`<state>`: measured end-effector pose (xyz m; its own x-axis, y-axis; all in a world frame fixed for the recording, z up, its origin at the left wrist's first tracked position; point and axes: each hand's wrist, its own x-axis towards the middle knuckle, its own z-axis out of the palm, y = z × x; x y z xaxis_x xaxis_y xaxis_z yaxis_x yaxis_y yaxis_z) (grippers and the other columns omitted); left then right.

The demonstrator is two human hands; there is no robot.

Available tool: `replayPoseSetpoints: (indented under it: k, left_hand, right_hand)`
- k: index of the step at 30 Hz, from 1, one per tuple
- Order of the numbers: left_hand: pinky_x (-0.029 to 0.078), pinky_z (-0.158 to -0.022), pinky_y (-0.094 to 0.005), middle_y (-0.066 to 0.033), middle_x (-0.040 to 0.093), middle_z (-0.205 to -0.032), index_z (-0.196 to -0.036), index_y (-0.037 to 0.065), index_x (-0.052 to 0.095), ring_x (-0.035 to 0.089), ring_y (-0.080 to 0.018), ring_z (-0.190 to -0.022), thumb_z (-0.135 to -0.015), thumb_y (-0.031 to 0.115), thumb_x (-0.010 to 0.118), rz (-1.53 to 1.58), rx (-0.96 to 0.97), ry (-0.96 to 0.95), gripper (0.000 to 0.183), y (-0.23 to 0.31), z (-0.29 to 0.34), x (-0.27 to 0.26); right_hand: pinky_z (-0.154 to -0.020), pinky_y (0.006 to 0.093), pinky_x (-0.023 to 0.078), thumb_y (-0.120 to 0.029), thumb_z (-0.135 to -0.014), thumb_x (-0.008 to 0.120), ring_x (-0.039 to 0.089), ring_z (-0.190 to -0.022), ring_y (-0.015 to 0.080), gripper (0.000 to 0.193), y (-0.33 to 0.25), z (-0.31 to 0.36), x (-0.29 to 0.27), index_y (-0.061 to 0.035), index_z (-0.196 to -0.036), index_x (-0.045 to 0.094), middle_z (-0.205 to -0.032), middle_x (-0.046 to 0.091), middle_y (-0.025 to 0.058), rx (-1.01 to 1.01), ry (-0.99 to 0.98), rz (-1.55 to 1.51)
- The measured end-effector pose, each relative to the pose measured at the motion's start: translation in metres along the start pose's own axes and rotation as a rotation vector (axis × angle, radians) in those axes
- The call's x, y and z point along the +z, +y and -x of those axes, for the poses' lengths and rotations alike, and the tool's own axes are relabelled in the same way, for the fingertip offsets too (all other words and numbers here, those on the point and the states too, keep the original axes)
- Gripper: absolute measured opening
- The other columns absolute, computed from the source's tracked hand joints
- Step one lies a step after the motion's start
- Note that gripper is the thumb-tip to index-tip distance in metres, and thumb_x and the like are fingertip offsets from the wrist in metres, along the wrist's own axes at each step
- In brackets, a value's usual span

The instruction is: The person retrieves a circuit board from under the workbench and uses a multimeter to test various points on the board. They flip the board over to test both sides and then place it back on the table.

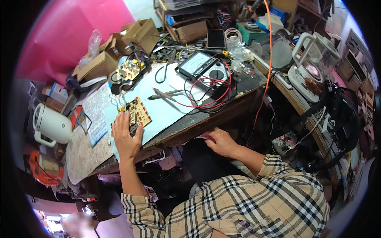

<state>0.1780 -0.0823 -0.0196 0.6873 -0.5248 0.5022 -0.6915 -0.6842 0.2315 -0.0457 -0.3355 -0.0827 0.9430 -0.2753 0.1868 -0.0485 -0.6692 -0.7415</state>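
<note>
My left hand (126, 139) lies over the left side of a tan circuit board (143, 113), its fingers stretched out and the thumb apart. The board has wires at its far end and rests on a pale blue sheet (170, 107); my hand hides part of it. My right hand (222, 142) is over my right thigh, below the table's front edge, with its fingers curled together. Whether anything small is in them is hidden. Beyond the board lie two test probes (162, 94), apart from both hands. Their red and black leads run to an analog multimeter (200, 64).
Farther back sit a second circuit board (130, 69), open cardboard boxes (145, 35) and a dark phone (216, 39). A white kettle (51, 125) stands at the left. An orange cord (270, 51) hangs across the right side, near a blender-like appliance (311, 67).
</note>
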Motion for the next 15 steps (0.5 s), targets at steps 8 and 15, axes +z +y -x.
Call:
replayPoseSetpoints:
  k: [8, 15]
  left_hand:
    - [0.025, -0.111, -0.047, -0.0184, 0.048, -0.136, -0.131, 0.005, 0.051, 0.041, -0.0347, -0.128, -0.086, 0.034, 0.061, 0.035, 0.002, 0.018, 0.054, -0.004, 0.004, 0.002]
    - [0.032, -0.105, -0.0447, -0.0178, 0.051, -0.129, -0.127, 0.002, 0.053, 0.045, -0.0352, -0.123, -0.084, 0.033, 0.063, 0.066, -0.013, 0.073, 0.053, 0.001, 0.002, 0.001]
  right_hand:
    - [-0.061, 0.0268, 0.049, -0.01, -0.088, 0.061, 0.06, -0.064, 0.0103, 0.013, -0.06, -0.031, -0.109, 0.0018, -0.089, 0.065, -0.079, 0.061, 0.0065, -0.014, 0.077, -0.448]
    - [-0.063, 0.0244, 0.048, -0.015, -0.089, 0.057, 0.062, -0.069, 0.0093, 0.019, -0.035, -0.168, -0.18, 0.0002, -0.095, 0.066, -0.077, 0.066, 0.0046, -0.107, 0.348, 0.1]
